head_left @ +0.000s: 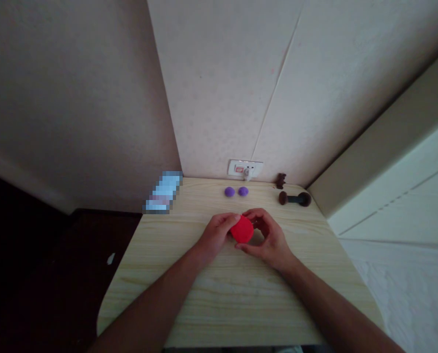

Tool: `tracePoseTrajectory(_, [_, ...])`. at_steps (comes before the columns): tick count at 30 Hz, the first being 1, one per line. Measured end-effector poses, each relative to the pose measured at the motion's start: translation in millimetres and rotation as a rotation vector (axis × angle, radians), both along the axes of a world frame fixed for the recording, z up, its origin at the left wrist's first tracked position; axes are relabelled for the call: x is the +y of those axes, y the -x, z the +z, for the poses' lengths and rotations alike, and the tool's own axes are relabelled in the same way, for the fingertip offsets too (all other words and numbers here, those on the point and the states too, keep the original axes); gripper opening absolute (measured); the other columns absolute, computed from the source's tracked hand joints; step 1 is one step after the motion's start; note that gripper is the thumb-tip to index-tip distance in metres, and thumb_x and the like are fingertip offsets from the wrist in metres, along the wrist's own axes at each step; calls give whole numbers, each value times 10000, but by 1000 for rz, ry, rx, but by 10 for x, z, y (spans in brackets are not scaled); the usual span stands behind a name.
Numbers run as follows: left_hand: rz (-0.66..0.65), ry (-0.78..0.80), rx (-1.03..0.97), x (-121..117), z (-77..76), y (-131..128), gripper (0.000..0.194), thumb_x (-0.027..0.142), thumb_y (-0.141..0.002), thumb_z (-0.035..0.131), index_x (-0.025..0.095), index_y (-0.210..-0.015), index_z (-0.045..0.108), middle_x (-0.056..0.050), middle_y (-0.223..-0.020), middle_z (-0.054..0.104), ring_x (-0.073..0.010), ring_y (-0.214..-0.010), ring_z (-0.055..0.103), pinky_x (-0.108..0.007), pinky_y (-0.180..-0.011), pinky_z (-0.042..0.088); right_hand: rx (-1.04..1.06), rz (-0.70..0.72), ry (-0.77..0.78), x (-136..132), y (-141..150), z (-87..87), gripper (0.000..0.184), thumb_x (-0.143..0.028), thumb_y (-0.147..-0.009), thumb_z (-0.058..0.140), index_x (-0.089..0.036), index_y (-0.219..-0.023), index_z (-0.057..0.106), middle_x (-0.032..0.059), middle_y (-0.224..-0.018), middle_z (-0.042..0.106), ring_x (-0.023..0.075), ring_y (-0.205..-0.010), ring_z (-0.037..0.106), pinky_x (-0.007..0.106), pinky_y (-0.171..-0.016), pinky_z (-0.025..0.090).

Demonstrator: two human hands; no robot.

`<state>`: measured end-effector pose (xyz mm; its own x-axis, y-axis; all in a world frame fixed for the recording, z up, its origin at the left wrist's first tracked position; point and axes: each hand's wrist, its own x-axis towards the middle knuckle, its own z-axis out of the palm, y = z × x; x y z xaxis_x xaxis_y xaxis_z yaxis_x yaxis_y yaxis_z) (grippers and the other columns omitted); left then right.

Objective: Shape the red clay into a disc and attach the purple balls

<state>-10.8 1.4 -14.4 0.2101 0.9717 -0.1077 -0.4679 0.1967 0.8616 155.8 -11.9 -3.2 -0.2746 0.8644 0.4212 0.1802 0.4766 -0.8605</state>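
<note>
A bright red, flattened round piece point(242, 229), smooth like modelling clay, is held between my two hands over the middle of the table. My left hand point(219, 230) grips its left side, thumb laid along the upper edge and the other fingers hidden behind. Around the right side curves my right hand point(268, 238), with the thumb at the lower edge and fingertips at the top. A gap shows between the piece and the right palm. Beyond the hands lie two small purple domed pieces, a left one point(229, 191) and a right one point(243, 191).
A dumbbell-shaped dark brown object point(295, 198) lies at the back right, with a small brown figure point(281, 181) behind it. At the table's point(241, 304) back left is a blurred phone-like object point(163, 192). A wall socket with a plug point(245, 169) sits just above the back edge.
</note>
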Motion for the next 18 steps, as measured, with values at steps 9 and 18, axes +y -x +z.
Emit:
tracePoseTrajectory(9, [-270, -198, 248, -55, 31, 27, 432, 533, -787, 753, 101, -802, 743, -29, -699, 650, -128, -628, 523, -256, -604, 381, -147, 127, -117, -17, 12, -17, 852, -344, -664, 906, -291, -1426, 527, 117, -1399, 539, 324, -1309, 523, 494, -1109, 464])
tracePoseTrajectory(18, [-330, -197, 291, -39, 41, 40, 331, 415, -774, 783, 96, -844, 726, -22, -746, 641, -141, -698, 538, -259, -656, 383, -64, -29, -124, 48, -13, -11, 568, -280, -684, 830, -259, -1211, 619, 98, -1196, 616, 288, -1071, 623, 447, -940, 533])
